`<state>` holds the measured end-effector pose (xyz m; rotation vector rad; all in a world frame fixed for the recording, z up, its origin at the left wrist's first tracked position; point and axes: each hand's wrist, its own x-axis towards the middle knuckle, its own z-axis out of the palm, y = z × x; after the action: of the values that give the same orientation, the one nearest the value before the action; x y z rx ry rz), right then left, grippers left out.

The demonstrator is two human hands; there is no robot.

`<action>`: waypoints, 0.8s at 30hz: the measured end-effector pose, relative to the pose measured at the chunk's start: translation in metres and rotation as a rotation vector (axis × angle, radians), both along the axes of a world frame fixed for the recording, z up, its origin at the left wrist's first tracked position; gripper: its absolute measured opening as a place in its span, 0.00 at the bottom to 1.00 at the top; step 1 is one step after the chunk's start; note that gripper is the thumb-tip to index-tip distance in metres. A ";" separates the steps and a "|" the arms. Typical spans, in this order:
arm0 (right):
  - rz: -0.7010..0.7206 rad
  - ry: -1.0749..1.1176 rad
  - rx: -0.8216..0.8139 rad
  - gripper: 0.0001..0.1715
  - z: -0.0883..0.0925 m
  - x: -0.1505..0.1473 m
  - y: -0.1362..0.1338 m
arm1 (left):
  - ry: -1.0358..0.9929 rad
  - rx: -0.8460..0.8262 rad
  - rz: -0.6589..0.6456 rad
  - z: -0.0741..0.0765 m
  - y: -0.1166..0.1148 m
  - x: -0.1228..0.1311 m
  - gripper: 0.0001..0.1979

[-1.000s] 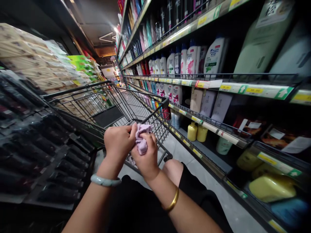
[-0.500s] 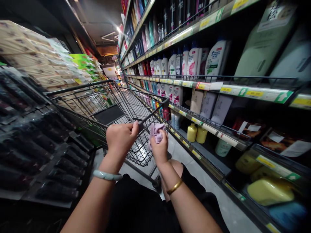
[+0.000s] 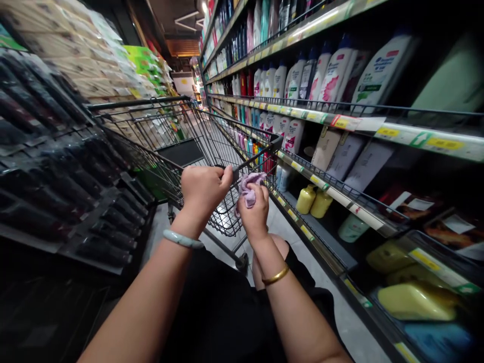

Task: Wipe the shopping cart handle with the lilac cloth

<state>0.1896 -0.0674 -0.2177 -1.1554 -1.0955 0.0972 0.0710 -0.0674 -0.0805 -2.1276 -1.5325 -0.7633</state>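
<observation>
A dark wire shopping cart (image 3: 212, 126) stands right in front of me, its near bar slanting up to the right. My left hand (image 3: 204, 189) is closed around that bar, thumb lying along the top; a pale green bangle (image 3: 183, 238) circles the wrist. Just to its right, my right hand (image 3: 255, 209) grips a crumpled lilac cloth (image 3: 249, 189) close to the cart's near side. The cloth covers some of the fingers, and I cannot tell if it touches the cart. A gold bangle (image 3: 275, 275) sits on the right wrist.
Along the right run shelves (image 3: 325, 118) of shampoo bottles (image 3: 336, 70), with yellow bottles (image 3: 305, 199) lower down. Dark packaged goods (image 3: 71, 176) hang at the left, beside stacked beige packs (image 3: 64, 55). Grey tiled floor (image 3: 278, 229) shows between cart and shelves.
Both hands and the cart sit slightly higher and further right in view, and the shelves have shifted. The left hand still holds the bar, the right hand the cloth.
</observation>
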 end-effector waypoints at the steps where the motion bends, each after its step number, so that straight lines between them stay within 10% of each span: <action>1: 0.016 -0.018 0.013 0.17 0.002 -0.003 -0.002 | 0.001 -0.005 0.003 0.000 0.000 0.000 0.31; 8: -0.036 0.211 -0.188 0.22 -0.030 0.019 0.024 | -0.004 -0.003 0.004 0.001 -0.001 -0.002 0.31; 16: 0.093 0.005 0.011 0.19 0.006 0.009 0.002 | -0.001 0.020 0.001 -0.001 -0.001 -0.005 0.32; 24: -0.009 0.154 -0.147 0.22 -0.019 0.023 0.022 | 0.007 0.011 0.012 -0.001 -0.003 -0.006 0.32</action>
<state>0.2123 -0.0457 -0.2365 -1.2624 -0.9588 0.2588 0.0654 -0.0702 -0.0812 -2.1092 -1.5321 -0.7582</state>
